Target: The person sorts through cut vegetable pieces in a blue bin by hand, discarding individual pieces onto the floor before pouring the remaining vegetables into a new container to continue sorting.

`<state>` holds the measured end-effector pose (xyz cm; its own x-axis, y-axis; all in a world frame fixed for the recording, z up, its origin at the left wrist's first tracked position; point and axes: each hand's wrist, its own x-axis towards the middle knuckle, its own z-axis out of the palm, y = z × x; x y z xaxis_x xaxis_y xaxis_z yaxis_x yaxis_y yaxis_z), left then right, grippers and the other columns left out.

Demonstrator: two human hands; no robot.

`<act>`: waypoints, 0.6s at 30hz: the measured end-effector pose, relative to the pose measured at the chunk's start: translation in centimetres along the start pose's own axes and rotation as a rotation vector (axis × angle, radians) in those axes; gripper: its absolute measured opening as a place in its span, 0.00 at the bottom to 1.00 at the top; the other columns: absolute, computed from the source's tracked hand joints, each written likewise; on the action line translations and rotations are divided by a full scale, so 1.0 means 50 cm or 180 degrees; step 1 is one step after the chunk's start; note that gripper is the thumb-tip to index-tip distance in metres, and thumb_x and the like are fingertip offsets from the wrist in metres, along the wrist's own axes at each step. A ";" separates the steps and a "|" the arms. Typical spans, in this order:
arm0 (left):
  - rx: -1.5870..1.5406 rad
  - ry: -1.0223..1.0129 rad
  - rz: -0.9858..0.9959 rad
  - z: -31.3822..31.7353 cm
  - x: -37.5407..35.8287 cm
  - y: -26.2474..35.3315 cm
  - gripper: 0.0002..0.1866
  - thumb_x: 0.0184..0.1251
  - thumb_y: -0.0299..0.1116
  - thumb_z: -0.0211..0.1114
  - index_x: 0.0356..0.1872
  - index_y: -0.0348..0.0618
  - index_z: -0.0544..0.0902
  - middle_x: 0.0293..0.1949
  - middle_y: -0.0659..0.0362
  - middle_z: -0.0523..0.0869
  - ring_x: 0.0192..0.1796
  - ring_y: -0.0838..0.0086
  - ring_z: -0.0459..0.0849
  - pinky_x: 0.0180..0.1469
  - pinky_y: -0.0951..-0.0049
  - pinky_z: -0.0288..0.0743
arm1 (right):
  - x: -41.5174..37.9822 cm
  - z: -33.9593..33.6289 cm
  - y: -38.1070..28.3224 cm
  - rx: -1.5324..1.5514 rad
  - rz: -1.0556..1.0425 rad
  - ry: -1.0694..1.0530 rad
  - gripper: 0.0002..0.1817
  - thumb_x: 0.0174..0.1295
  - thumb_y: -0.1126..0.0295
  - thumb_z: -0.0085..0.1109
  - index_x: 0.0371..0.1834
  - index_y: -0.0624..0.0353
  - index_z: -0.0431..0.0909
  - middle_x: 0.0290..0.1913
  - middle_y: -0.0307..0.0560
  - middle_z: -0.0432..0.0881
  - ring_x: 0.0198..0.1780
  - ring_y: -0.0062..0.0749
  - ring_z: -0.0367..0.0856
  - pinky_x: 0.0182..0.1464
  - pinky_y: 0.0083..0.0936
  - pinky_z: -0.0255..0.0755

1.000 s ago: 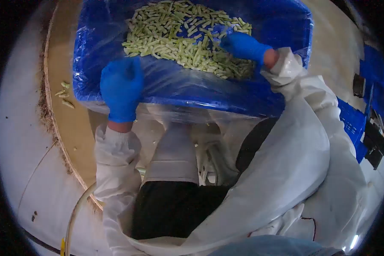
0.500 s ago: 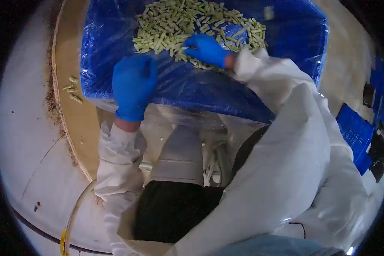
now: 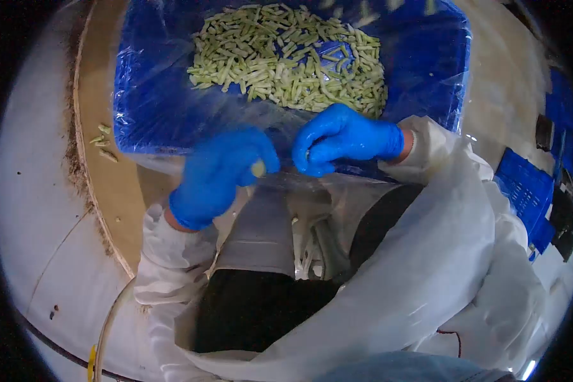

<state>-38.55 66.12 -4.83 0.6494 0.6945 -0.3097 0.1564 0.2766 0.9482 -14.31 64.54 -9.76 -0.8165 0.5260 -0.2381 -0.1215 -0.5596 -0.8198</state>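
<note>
Cut pale-green vegetable pieces (image 3: 261, 73) are spread over the clear plastic sheet lining a blue crate (image 3: 153, 83). My left hand (image 3: 226, 169), in a blue glove and a little blurred, is closed at the crate's near edge. A pale-green vegetable piece (image 3: 258, 168) shows between its thumb and fingers. Facing it, my right hand (image 3: 347, 140), also blue-gloved, has its fingers curled into a pinch just in front of the heap. What the right fingertips hold, if anything, is too small to make out. A narrow gap separates the two hands.
Several blurred pale pieces (image 3: 365, 11) show at the crate's far right. A few loose pieces (image 3: 105, 143) lie on the tan surface (image 3: 124, 191) left of the crate. Blue perforated crates (image 3: 522, 191) stand at the right. A hose (image 3: 111, 318) runs at lower left.
My right hand has drawn back from the heap toward me. My left hand has moved down and right toward it, and a piece now shows in its fingers. Blurred pieces appear at the far right.
</note>
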 end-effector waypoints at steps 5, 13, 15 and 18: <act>0.0861 0.1689 0.0172 -0.102 0.021 -0.027 0.11 0.68 0.35 0.53 0.33 0.41 0.81 0.26 0.63 0.79 0.26 0.81 0.73 0.29 0.82 0.67 | 0.035 -0.109 0.052 -0.0856 0.0338 0.0671 0.09 0.58 0.73 0.57 0.40 0.61 0.82 0.30 0.47 0.83 0.29 0.29 0.81 0.32 0.26 0.74; 0.4333 0.2047 0.0874 -0.157 0.053 -0.107 0.08 0.55 0.35 0.64 0.33 0.44 0.80 0.34 0.51 0.81 0.38 0.53 0.79 0.40 0.58 0.72 | 0.251 -0.239 0.187 -0.4633 -0.0056 0.0960 0.23 0.53 0.76 0.52 0.54 0.50 0.76 0.54 0.49 0.76 0.53 0.47 0.76 0.53 0.40 0.72; 0.4238 0.1927 0.0676 -0.160 0.050 -0.109 0.08 0.55 0.35 0.64 0.32 0.44 0.80 0.32 0.51 0.81 0.38 0.54 0.79 0.41 0.58 0.71 | 0.341 -0.241 0.186 -0.5374 -0.1055 0.1064 0.23 0.54 0.75 0.53 0.56 0.49 0.74 0.57 0.47 0.74 0.56 0.47 0.73 0.55 0.38 0.70; 0.4143 0.1909 0.0571 -0.161 0.046 -0.113 0.07 0.55 0.36 0.64 0.31 0.45 0.80 0.31 0.52 0.81 0.37 0.54 0.79 0.41 0.57 0.71 | 0.385 -0.281 0.258 -0.5819 -0.0988 0.1440 0.25 0.54 0.74 0.54 0.58 0.48 0.72 0.59 0.44 0.72 0.58 0.47 0.71 0.56 0.37 0.70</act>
<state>-43.95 71.49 -11.49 0.3795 0.9137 0.1456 0.8745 -0.4056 0.2660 -23.67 76.45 -32.22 -0.6622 0.7335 0.1533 0.6917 0.6769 -0.2517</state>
